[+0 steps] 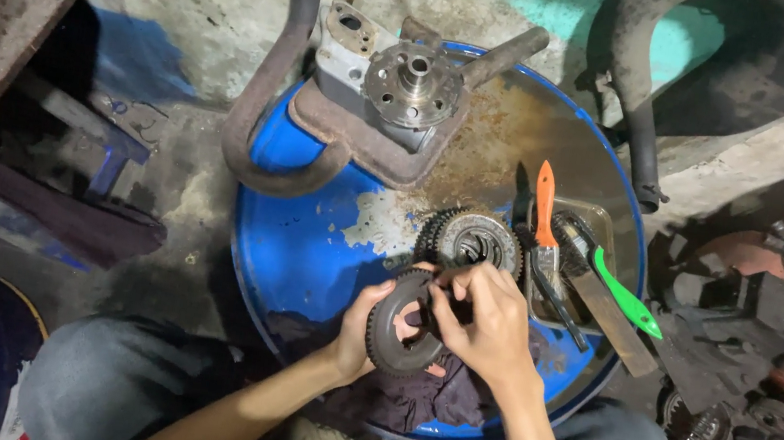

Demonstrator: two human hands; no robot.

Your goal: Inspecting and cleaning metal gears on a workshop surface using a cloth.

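Gear wheel [394,336], dark steel with fine teeth round its rim, is held upright above the near edge of the blue drum top [307,249], over a dark rag [409,399]. The left hand [359,332] is closed on its left rim from beneath, thumb across the face. The right hand [485,318] curls over the wheel's hub from the right, fingers pinched at or in the centre opening; what they grip there is hidden.

It looks heavy for its size, fully rigid, and probably greasy, so the flat faces would likely slip. The toothed rim gives the surer purchase, though the edges may bite bare skin; a finger hooked through the bore would steady it.

Just beyond the wheel, on the drum, lies a second, larger gear cluster [472,241]. To the right of that sits a shallow tray [604,218] with an orange-handled brush [544,205], a green-handled brush [625,301] and a flat blade. At the drum's far edge rests a rusty housing with a round flanged hub [414,82].
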